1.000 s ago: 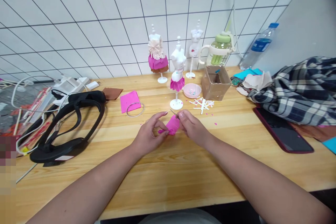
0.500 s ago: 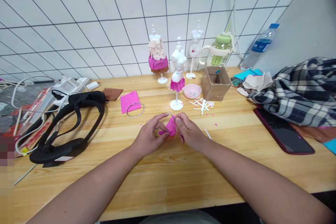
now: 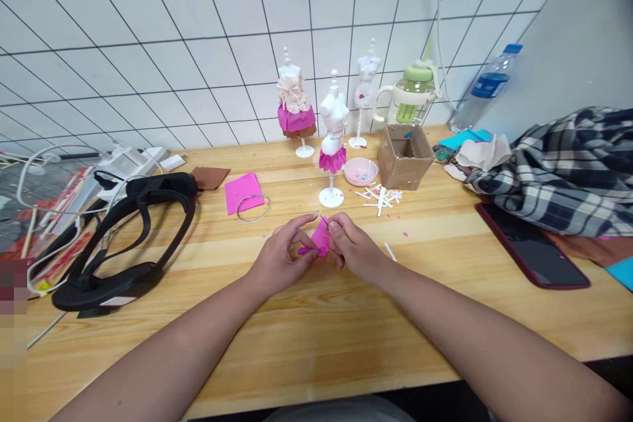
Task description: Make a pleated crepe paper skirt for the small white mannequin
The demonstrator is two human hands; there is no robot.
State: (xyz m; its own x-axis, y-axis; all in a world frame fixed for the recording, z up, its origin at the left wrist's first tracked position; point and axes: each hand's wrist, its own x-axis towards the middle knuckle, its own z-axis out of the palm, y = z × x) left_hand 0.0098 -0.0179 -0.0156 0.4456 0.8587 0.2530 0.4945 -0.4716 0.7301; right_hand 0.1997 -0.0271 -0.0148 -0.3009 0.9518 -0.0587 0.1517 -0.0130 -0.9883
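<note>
Between my hands is a small piece of pink paper (image 3: 321, 237), bunched at its lower left. My left hand (image 3: 284, 254) pinches that bunched end between thumb and fingers, its index finger reaching toward the top. My right hand (image 3: 353, 244) grips a thin, pointed metal tool (image 3: 323, 217) between thumb and index finger, its tip by my left index fingertip. Just beyond them a white mini mannequin (image 3: 334, 112) in a short pink ruffle stands upright. A pink paper sheet (image 3: 242, 191) lies to the left, partly under a metal ring (image 3: 253, 217).
Behind stand a dressed mannequin (image 3: 295, 102) and a bare one (image 3: 366, 82). Right of centre are a pink dish (image 3: 360, 172), white strips (image 3: 380, 201), a cardboard box (image 3: 405, 161) and a cup (image 3: 413, 95). A black headset (image 3: 143, 277) lies left, a phone (image 3: 534, 247) right.
The whole view has shifted slightly. Both hands keep nearly the same hold on the pink paper and the tool, with no clear movement.
</note>
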